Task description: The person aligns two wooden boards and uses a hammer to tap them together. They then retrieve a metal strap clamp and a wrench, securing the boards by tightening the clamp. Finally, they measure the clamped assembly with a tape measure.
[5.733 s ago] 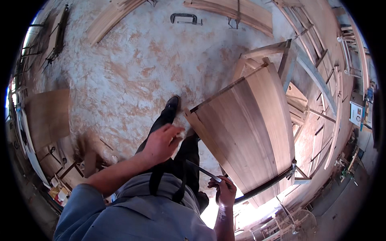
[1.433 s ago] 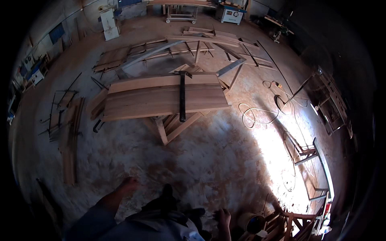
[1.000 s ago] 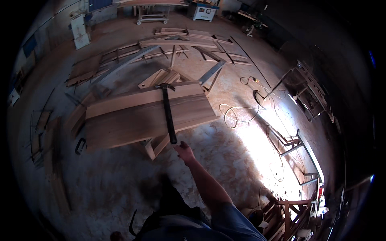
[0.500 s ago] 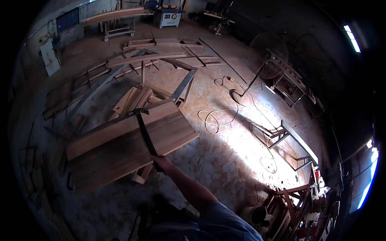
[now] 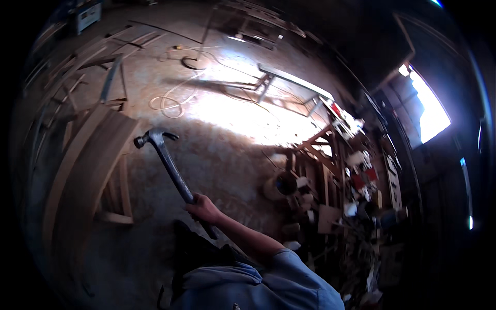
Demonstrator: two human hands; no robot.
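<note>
My right hand [image 5: 204, 209] is wrapped round the handle of a claw hammer [image 5: 171, 166], low down near its butt end. The hammer slants up and to the left, with its metal head and curved claw out over the floor, apart from anything else. To its left lies a wide wooden panel [image 5: 85, 165] of joined boards, bent by the lens and partly blurred. Short wooden pieces [image 5: 124, 188] show beneath the panel's right edge. My left hand does not show.
Long wooden strips [image 5: 93, 51] lie at the far left. A pale looped cable [image 5: 166, 103] rests on the sunlit floor [image 5: 227, 116]. Beyond it stands a low bench [image 5: 294, 80]. A cluttered heap of timber and containers [image 5: 330, 191] fills the right side, near a bright opening [image 5: 431, 111].
My view has swung to the right, so the panel now sits farther left. The hammer, previously seen over the panel, is now over the floor, still in my right hand.
</note>
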